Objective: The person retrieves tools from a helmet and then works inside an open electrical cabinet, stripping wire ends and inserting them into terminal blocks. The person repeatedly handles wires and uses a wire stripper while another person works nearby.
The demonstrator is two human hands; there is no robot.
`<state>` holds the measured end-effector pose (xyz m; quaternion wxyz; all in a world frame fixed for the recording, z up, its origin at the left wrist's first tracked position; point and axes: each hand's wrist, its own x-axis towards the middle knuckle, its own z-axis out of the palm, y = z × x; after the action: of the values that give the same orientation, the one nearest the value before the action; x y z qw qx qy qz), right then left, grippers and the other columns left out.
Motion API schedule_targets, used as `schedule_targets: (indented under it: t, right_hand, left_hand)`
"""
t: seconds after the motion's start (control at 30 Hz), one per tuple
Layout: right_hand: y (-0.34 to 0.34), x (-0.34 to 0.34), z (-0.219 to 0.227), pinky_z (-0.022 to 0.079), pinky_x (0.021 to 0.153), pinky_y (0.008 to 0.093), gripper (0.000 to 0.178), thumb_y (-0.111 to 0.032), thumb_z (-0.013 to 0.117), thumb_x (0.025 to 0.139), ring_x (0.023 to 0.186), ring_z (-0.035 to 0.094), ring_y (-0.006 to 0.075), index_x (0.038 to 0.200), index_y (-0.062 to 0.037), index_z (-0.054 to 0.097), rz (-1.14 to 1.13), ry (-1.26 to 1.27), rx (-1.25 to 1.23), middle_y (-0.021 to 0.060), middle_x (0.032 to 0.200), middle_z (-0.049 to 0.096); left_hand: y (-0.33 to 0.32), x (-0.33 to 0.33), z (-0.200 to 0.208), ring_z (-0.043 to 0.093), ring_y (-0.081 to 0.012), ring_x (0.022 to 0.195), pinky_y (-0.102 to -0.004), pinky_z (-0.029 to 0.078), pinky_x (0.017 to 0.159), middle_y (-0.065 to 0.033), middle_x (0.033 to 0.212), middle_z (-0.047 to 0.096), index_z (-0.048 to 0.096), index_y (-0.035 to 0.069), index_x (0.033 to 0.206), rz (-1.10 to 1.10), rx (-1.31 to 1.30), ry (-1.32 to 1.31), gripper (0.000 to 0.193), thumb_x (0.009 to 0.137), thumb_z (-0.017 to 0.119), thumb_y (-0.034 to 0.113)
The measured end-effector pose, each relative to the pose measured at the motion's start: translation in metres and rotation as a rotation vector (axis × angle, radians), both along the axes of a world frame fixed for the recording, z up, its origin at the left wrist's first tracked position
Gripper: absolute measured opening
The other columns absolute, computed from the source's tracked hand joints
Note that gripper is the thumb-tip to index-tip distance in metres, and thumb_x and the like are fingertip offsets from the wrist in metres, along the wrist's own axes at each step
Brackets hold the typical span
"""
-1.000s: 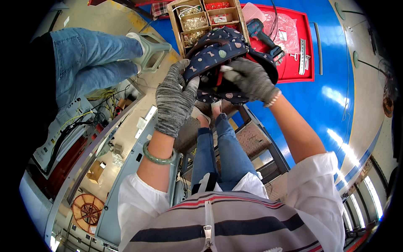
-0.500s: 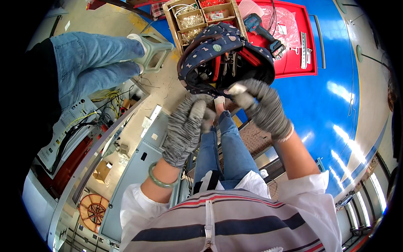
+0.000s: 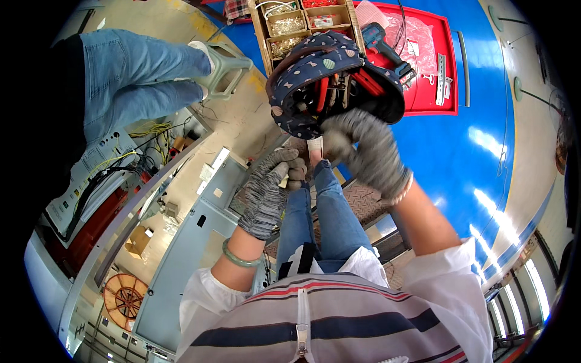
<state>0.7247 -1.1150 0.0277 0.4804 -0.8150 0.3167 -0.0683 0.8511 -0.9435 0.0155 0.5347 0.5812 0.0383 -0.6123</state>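
Note:
My right hand (image 3: 362,149), in a grey knit glove, grips the lower rim of a dark blue patterned helmet (image 3: 308,72) with red inner straps, held upside down in front of me. My left hand (image 3: 270,189), also gloved, has its fingers curled around a small pale object below the helmet; I cannot make out what it is. A green bangle (image 3: 239,256) sits on my left wrist. My jeans-clad legs (image 3: 315,212) show beneath the hands.
Another person in jeans (image 3: 130,81) stands at the upper left. A wooden compartment box (image 3: 290,21) with small parts, a blue power drill (image 3: 387,51) and a red tray (image 3: 436,66) lie on the blue floor. An open grey cabinet (image 3: 181,242) with wiring lies at left.
My left hand came off the helmet and dropped below it, closed on a small object. The right hand now holds the helmet alone, moved up and away.

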Motion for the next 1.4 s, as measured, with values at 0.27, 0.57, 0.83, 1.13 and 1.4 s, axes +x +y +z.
schedule_targets:
  t: [0.27, 0.57, 0.83, 1.13, 1.4]
  right_hand:
    - [-0.026, 0.085, -0.068, 0.045, 0.084, 0.0362, 0.025, -0.021, 0.05, 0.083, 0.099, 0.056, 0.0275, 0.104, -0.0108, 0.061, 0.508, 0.455, -0.467, 0.0119, 0.107, 0.059]
    - [0.004, 0.126, -0.134, 0.046, 0.082, 0.0366, 0.024, -0.02, 0.051, 0.082, 0.094, 0.058, 0.0286, 0.1, -0.0084, 0.063, 0.717, 0.615, -0.818, 0.0115, 0.102, 0.062]
    - [0.008, 0.125, -0.133, 0.046, 0.081, 0.0373, 0.024, -0.019, 0.052, 0.082, 0.093, 0.059, 0.0294, 0.098, -0.0068, 0.063, 0.775, 0.614, -0.84, 0.011, 0.1, 0.063]
    - [-0.017, 0.083, -0.069, 0.048, 0.073, 0.035, 0.022, -0.017, 0.054, 0.082, 0.083, 0.061, 0.0266, 0.095, -0.0023, 0.064, 0.369, 0.328, -0.456, 0.0091, 0.091, 0.065]
    - [-0.001, -0.017, -0.027, 0.047, 0.056, 0.0216, 0.026, -0.022, 0.059, 0.085, 0.064, 0.056, 0.0082, 0.101, -0.0013, 0.061, -0.474, -0.075, 0.879, 0.0035, 0.079, 0.063]
  left_hand:
    - [0.029, 0.003, 0.011, 0.05, -0.0026, 0.056, -0.0165, 0.04, 0.045, 0.0019, 0.074, 0.059, 0.059, 0.007, 0.104, 0.07, 0.184, 0.014, 0.024, 0.089, 0.05, 0.024]
    - [0.057, 0.007, 0.015, 0.049, -0.0034, 0.053, -0.0167, 0.039, 0.044, -0.0002, 0.072, 0.059, 0.06, 0.007, 0.099, -0.005, 0.18, 0.014, 0.023, 0.088, 0.05, 0.025]
    - [0.079, 0.008, 0.02, 0.049, -0.0032, 0.052, -0.0163, 0.039, 0.044, -0.0008, 0.074, 0.06, 0.061, 0.006, 0.099, 0.056, 0.202, 0.014, 0.022, 0.087, 0.052, 0.023]
    - [0.083, 0.008, 0.019, 0.048, -0.0032, 0.052, -0.0171, 0.039, 0.045, 0.0001, 0.072, 0.059, 0.061, 0.006, 0.098, 0.031, 0.194, -0.016, 0.023, 0.087, 0.052, 0.024]
    - [0.055, 0.003, 0.022, 0.047, -0.0031, 0.051, -0.0164, 0.038, 0.045, 0.0003, 0.071, 0.058, 0.06, 0.006, 0.099, -0.064, 0.082, -0.094, 0.023, 0.088, 0.05, 0.023]
